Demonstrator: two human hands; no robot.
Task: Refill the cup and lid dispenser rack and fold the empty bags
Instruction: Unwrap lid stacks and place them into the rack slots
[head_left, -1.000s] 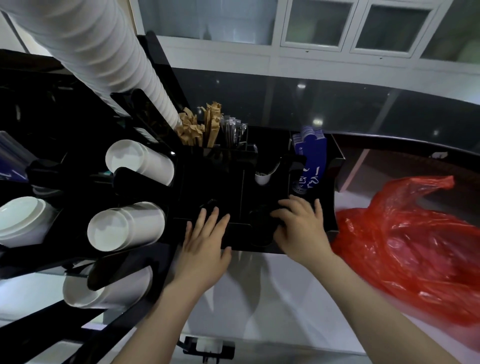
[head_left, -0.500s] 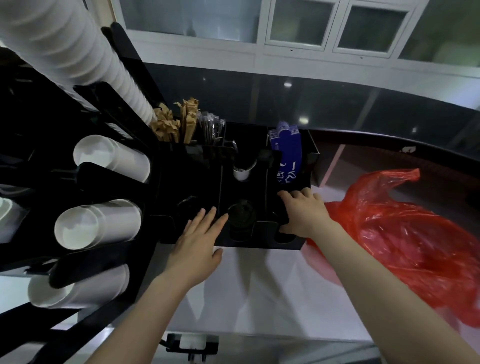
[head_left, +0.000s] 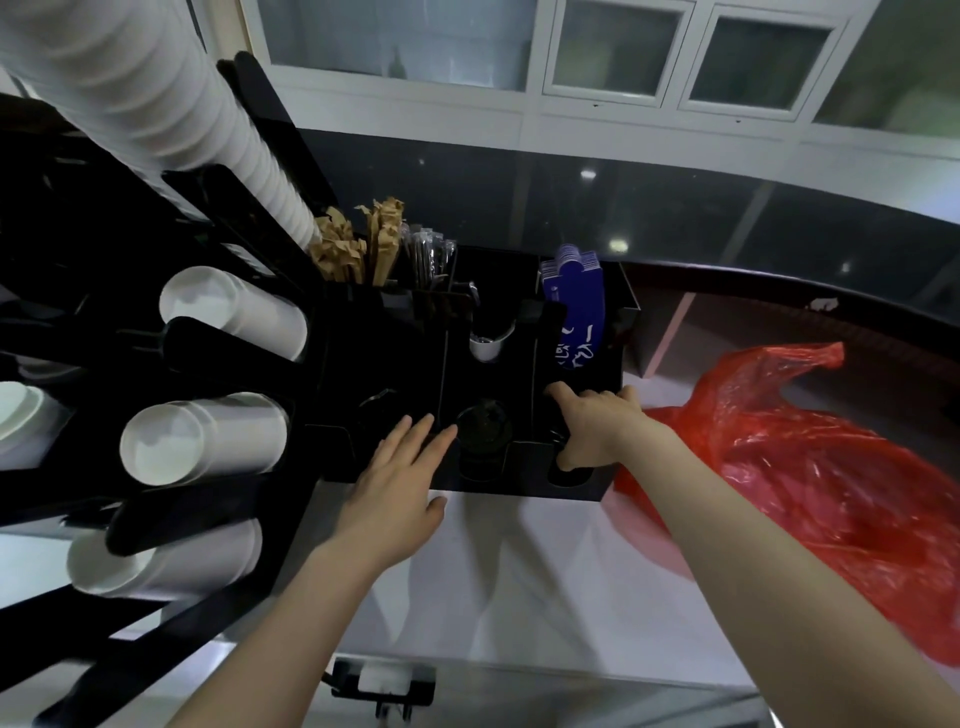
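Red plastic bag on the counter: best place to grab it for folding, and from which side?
Take the red plastic bag at the bunched, upturned flap at its top, coming from above with the right hand, which is nearest. That part stands up off the counter; the rest lies flat and crumpled, likely harder to pinch.

The rack (head_left: 524, 483) is glossy black plastic, and the cups (head_left: 208, 441) in it look like smooth matt white paper. The red bag (head_left: 831, 493) is thin, crinkled, shiny plastic on a smooth pale desk (head_left: 519, 571). Brown packets (head_left: 358, 249) look like rough paper.
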